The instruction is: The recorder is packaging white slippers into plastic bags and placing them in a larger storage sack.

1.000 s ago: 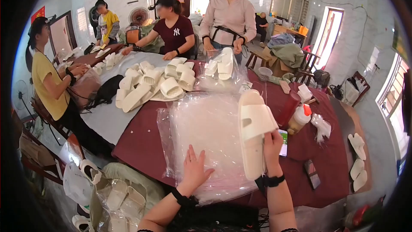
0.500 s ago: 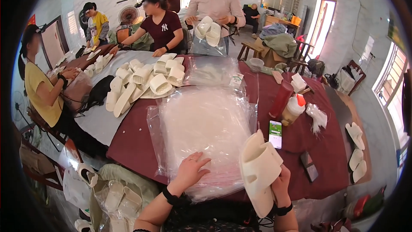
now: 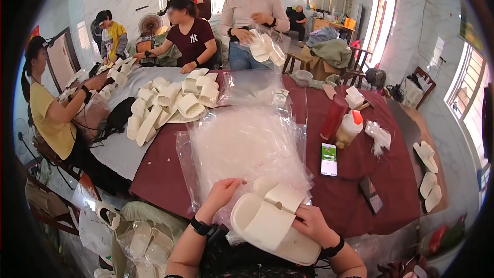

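Note:
A pair of cream slide slippers (image 3: 267,219) is in my right hand (image 3: 313,225), whose fingers reach into the strap openings. The slippers lie tilted over the near edge of a thick stack of clear plastic bags (image 3: 231,141). Just left of the slippers, my left hand (image 3: 225,193) is closed in a pinch at the upper bag's film. Its fingertips point right, toward the slippers' toe end. The film between them is see-through and hard to make out.
A heap of cream slippers (image 3: 175,98) lies at the far left of the maroon-covered table. A red bottle (image 3: 334,118), a jar (image 3: 349,129), a lit phone (image 3: 329,159) and a dark phone (image 3: 371,195) stand or lie at right. Across the table a co-worker holds bagged slippers (image 3: 267,47).
My right hand has brought the slippers left and turned them over the bag stack. My left hand has gone from spread fingers to a pinch. The co-worker's bagged slippers have shifted right.

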{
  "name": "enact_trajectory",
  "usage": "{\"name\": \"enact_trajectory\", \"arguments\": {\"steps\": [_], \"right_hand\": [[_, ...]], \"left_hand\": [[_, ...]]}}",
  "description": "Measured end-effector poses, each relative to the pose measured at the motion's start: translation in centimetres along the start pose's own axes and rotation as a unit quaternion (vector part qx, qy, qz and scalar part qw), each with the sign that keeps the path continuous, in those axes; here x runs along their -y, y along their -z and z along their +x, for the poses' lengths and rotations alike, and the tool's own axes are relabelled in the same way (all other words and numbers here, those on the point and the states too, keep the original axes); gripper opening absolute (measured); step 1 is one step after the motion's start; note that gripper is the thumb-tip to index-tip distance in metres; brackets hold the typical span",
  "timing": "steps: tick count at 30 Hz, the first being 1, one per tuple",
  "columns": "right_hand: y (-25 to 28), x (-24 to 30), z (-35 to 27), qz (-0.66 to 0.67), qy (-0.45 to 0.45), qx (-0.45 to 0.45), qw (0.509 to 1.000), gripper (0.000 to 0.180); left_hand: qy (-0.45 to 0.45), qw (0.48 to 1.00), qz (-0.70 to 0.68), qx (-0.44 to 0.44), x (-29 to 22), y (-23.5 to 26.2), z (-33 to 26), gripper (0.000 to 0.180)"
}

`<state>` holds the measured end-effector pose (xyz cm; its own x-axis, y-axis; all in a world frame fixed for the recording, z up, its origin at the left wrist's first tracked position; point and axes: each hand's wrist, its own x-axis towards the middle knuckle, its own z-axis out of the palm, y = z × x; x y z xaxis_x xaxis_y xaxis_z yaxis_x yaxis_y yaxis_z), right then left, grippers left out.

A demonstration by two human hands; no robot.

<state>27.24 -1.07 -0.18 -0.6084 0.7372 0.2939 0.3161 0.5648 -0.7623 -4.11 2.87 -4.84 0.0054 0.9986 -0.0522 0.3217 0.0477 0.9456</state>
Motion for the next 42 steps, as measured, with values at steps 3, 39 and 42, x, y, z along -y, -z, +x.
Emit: {"name": "enact_trajectory", "arguments": {"steps": [3,39,42], "right_hand": [[-0.6,-0.3,0.6,-0.159,0.007,-0.080,0.984,0.021],[-4.0,-1.1,2.8,-0.250,-0.041,-0.152,0.955,0.018],[-4.2,-0.6,3.4,-0.224,0.043,-0.149,0.962,0.018]], "left_hand": [[-0.003,1.000,0.000,0.003,-0.5,0.2,-0.8,0.029],[-0.300,0.909,0.273,0.100,-5.8,-2.4,-4.5,0.051],[-0.311,0.907,0.261,0.107,-6.3,-2.5,-4.6,0.050]]}}
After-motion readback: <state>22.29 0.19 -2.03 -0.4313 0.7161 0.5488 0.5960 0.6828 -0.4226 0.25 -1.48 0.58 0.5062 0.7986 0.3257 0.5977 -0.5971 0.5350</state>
